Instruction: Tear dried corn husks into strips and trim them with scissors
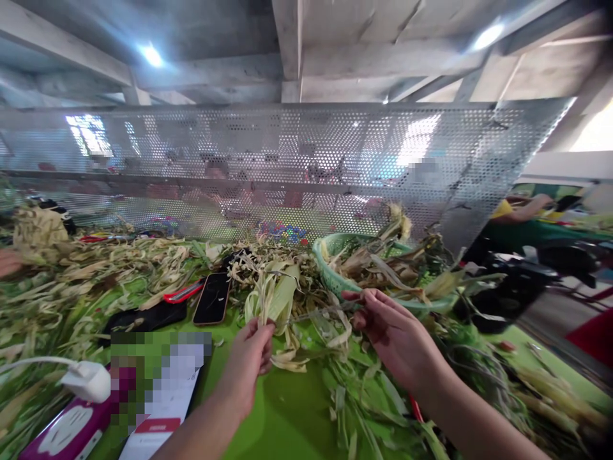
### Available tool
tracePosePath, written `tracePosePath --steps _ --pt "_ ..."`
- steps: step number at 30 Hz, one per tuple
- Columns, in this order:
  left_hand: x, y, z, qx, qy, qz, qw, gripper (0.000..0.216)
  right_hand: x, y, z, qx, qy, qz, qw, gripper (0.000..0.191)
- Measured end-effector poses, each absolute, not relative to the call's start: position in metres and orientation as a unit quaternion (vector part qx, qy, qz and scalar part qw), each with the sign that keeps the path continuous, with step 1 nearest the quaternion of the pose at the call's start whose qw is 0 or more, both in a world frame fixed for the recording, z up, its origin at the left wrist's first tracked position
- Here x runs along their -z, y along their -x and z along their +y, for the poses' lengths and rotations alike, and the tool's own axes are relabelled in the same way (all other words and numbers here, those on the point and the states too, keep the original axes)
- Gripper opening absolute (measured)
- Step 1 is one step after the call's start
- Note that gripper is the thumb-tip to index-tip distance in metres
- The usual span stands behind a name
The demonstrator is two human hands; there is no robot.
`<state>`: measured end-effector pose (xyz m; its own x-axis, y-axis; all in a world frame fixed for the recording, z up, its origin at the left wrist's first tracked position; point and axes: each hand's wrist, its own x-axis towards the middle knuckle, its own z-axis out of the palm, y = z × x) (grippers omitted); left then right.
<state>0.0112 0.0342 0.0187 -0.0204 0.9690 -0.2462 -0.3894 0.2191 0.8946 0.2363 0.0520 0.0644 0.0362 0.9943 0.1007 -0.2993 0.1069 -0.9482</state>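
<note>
My left hand point(253, 351) is closed around the gathered lower end of a bundle of pale corn husks point(280, 297), whose wider leaves fan upward. To its right, my right hand point(390, 335) has thumb and fingers pinched together on a thin husk strip point(330, 312) that runs leftward from the fingertips. Just behind that hand stands a green plastic basket point(330, 275), heaped with dry brownish husks point(387, 265). Loose husk pieces point(292, 358) lie on the green tabletop point(282, 409) between and below my hands.
A phone point(211, 299), a red utility knife point(184, 292) and a black pouch point(148, 317) lie left of the bundle. Nearer are a purple power strip point(71, 421) and a lit phone point(163, 402). A perforated metal screen point(268, 160) stands behind. Another person's hand point(9, 262) shows far left.
</note>
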Motion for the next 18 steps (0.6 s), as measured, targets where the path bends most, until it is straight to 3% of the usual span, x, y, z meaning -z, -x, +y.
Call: tracePosePath --steps 18 --pt "-0.029 -0.013 0.028 -0.503 -0.362 0.445 0.646 0.039 -0.068 -0.217 0.036 -0.561 0.389 -0.511 0.522 0.024"
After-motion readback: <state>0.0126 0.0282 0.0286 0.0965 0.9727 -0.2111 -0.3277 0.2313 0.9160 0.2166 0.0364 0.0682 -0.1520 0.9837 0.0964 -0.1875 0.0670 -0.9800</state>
